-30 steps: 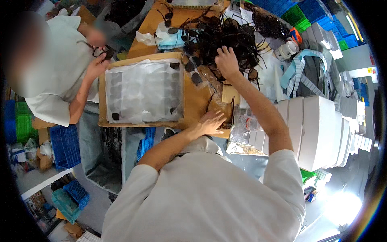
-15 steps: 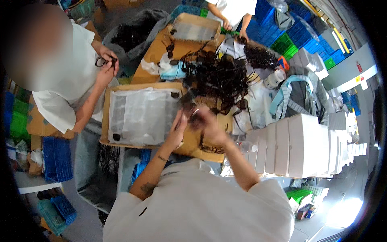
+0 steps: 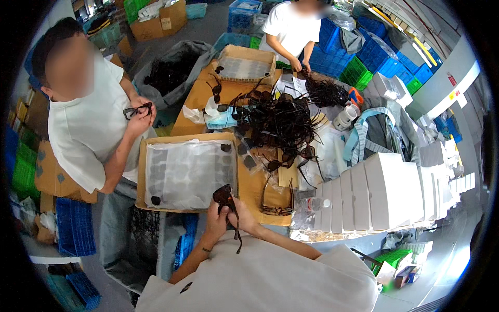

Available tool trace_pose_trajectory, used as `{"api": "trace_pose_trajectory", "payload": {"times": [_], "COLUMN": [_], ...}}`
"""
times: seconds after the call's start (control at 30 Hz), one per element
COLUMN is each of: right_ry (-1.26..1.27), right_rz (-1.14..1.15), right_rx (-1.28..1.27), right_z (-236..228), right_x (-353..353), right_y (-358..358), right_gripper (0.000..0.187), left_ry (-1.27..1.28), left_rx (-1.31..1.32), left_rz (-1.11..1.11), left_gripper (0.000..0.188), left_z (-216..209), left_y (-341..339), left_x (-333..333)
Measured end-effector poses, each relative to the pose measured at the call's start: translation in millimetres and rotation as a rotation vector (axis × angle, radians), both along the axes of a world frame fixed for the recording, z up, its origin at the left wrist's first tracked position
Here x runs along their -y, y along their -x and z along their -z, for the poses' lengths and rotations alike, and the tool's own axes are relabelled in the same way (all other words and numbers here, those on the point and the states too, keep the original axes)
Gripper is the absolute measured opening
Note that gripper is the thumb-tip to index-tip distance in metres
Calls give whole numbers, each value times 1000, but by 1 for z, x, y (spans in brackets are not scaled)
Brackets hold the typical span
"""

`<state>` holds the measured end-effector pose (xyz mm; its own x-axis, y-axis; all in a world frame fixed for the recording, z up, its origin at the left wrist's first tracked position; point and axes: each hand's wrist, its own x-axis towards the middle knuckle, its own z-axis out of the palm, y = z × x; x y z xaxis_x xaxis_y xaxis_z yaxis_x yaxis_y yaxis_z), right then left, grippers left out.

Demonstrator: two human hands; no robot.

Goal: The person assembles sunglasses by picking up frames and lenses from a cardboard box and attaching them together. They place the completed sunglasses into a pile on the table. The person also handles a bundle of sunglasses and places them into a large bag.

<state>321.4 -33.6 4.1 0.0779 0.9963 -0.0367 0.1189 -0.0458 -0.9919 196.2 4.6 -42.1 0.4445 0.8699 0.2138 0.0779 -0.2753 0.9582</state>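
Observation:
A pair of dark brown sunglasses (image 3: 224, 195) is held close to my body, above the near right corner of a shallow cardboard tray. My left hand (image 3: 215, 222) grips it at the lens end. My right hand (image 3: 243, 214) closes on it from the other side, its fingertips partly hidden behind the frame. One temple arm hangs down past my wrists. The tray (image 3: 237, 166) has lens-like dark shapes showing through white paper, with two small dark lenses on top. Beyond lies a tangled heap of dark sunglasses (image 3: 280, 117).
Left of the tray a co-worker (image 3: 88, 125) holds dark glasses; another person (image 3: 291, 31) works at the far end. White boxes (image 3: 384, 192) line the right side, beside a clear bottle (image 3: 314, 204). More glasses (image 3: 275, 200) lie at the near table edge. A grey bag (image 3: 176, 67) stands beyond.
Both hands have drawn back toward my body from the heap's near edge, bringing the sunglasses with them. My view has tilted up, showing more of both co-workers.

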Motion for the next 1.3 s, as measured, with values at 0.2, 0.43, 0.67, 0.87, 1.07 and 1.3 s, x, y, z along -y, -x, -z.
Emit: {"api": "trace_pose_trajectory", "payload": {"times": [0.2, 0.43, 0.67, 0.87, 1.07, 1.3], "right_ry": [226, 143, 71, 148, 126, -251], "right_rz": [-93, -110, -73, -129, -190, -116], "right_rx": [-488, -406, 11, -68, 346, 1009], "right_z": [44, 66, 106, 129, 217, 163], "right_x": [-13, -23, -31, -132, -209, -192], "right_y": [4, 4, 26, 89, 168, 191], "right_gripper": [43, 35, 19, 13, 12, 27], "left_ry": [232, 281, 757, 939, 930, 889], "left_rx": [376, 668, 1009, 1136, 1107, 858], "left_rz": [-211, -435, -732, -762, -672, -597], "left_gripper": [37, 22, 9, 10, 13, 41], "left_z": [-15, -12, 10, 23, 6, -22], "left_y": [6, 99, 157, 162, 175, 177], "left_x": [-4, 24, 81, 99, 88, 78]}}
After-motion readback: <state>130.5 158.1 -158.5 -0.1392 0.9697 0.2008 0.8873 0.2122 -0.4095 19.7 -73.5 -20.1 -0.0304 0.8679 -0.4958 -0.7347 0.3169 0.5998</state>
